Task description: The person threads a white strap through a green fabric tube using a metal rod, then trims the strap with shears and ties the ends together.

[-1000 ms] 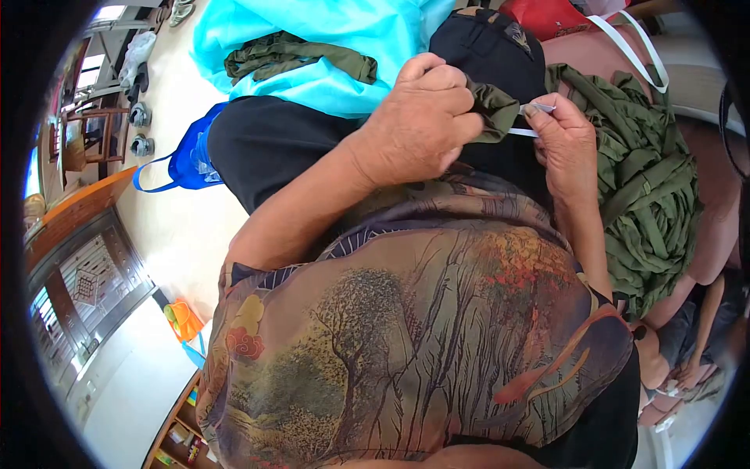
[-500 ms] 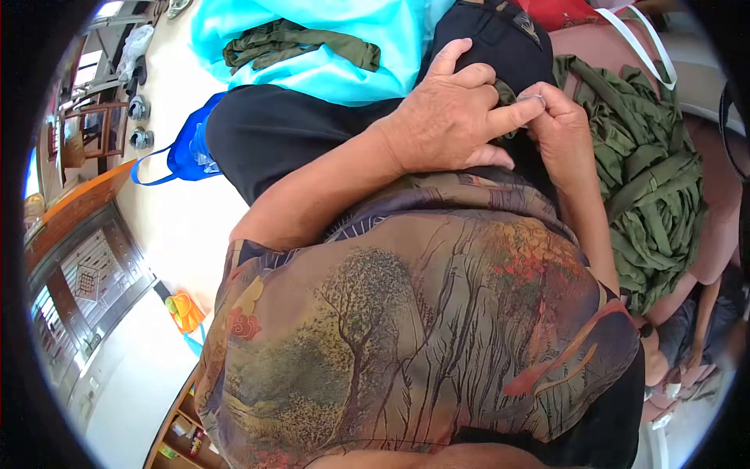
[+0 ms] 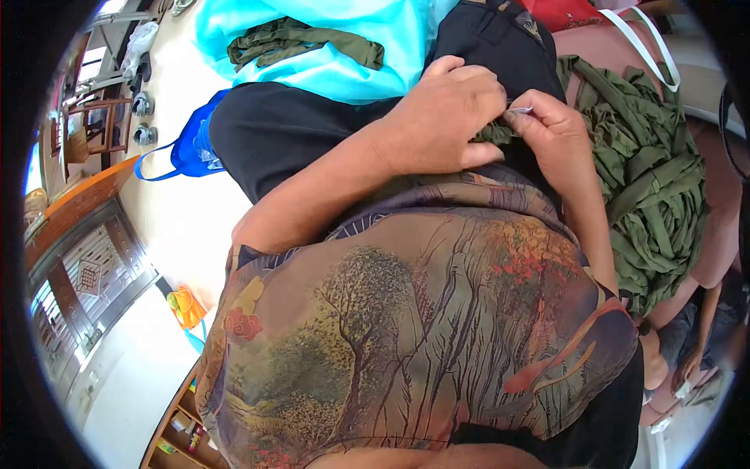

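Note:
My left hand [image 3: 449, 117] lies over the lap with its fingers curled in around a piece of dark green cloth [image 3: 494, 134]. Close on its right, my right hand [image 3: 553, 131] is closed, with thumb and forefinger pinched on a small whitish item [image 3: 522, 109] too small to identify. The green cloth shows in the gap between both hands, above the black trousers [image 3: 289, 125]. Beside my right forearm lies a large heap of green cloth strips [image 3: 652, 184]. More green cloth [image 3: 312, 45] rests on a bright turquoise sheet [image 3: 391, 66] beyond my left arm.
A blue bag [image 3: 187, 148] stands on the floor at the left. At the top right is a red bag [image 3: 558, 14] with white handles. Another person's hand [image 3: 687, 367] shows at the lower right. An orange bag [image 3: 186, 307] and wooden shelves [image 3: 183, 422] are at the lower left.
My left hand has curled its formerly spread fingers and turned slightly. My right hand has shifted a little down, and the whitish item and green cloth between the hands show more.

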The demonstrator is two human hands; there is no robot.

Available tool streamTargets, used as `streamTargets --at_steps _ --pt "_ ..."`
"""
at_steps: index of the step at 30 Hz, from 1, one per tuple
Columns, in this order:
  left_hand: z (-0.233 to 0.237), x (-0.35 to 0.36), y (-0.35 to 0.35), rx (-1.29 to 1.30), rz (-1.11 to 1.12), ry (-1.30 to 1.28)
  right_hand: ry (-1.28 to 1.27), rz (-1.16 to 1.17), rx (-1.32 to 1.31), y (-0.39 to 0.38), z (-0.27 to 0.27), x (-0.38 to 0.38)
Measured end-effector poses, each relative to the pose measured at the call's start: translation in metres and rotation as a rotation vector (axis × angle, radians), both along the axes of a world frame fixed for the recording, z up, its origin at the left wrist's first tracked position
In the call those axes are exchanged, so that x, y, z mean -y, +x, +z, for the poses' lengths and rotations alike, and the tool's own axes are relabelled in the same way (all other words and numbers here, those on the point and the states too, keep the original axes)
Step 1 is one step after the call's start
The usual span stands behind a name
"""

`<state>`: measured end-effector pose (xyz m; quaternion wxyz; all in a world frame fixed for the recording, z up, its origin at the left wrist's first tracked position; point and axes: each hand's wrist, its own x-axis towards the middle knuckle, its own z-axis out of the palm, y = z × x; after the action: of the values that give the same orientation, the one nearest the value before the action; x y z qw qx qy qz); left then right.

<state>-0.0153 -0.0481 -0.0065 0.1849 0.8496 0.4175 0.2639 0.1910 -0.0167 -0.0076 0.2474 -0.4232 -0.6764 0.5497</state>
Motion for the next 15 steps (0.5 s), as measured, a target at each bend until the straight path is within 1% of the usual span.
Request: streamTargets --at_steps 2,3,4,5,6,7,10,11,14,15 --pt "0.014 -0.005 0.005 0.169 0.053 -0.180 0.028 0.018 0.030 -0.001 0.000 0.001" --pt "0.009 -0.008 0.007 0.233 0.046 -0.039 0.037 0.024 0.055 -0.001 0.004 0.003" --pt "0.006 -0.008 0.011 0.272 0.019 -0.144 0.044 0.030 0.081 0.000 0.006 0.006" --pt "0.003 -0.008 0.016 0.311 -0.006 -0.249 0.079 0.003 0.030 0.002 -0.002 0.008" --pt "0.000 -0.008 0.020 0.346 -0.028 -0.351 0.077 -0.004 0.028 0.003 0.001 0.009" --pt "-0.005 -0.007 0.022 0.358 -0.048 -0.304 0.076 -0.011 0.023 0.003 0.007 0.011" --pt "-0.010 0.003 0.018 0.399 -0.081 -0.570 0.029 0.001 0.034 0.004 0.017 0.015" --pt "-0.011 0.008 0.019 0.488 -0.018 -0.563 0.006 0.009 0.046 0.006 0.018 0.016" --pt "-0.003 0.008 0.017 0.450 0.093 -0.759 0.063 -0.001 0.079 0.010 0.017 0.015" --pt "-0.002 0.008 0.018 0.473 0.113 -0.780 -0.003 -0.025 0.071 0.011 0.018 0.016"
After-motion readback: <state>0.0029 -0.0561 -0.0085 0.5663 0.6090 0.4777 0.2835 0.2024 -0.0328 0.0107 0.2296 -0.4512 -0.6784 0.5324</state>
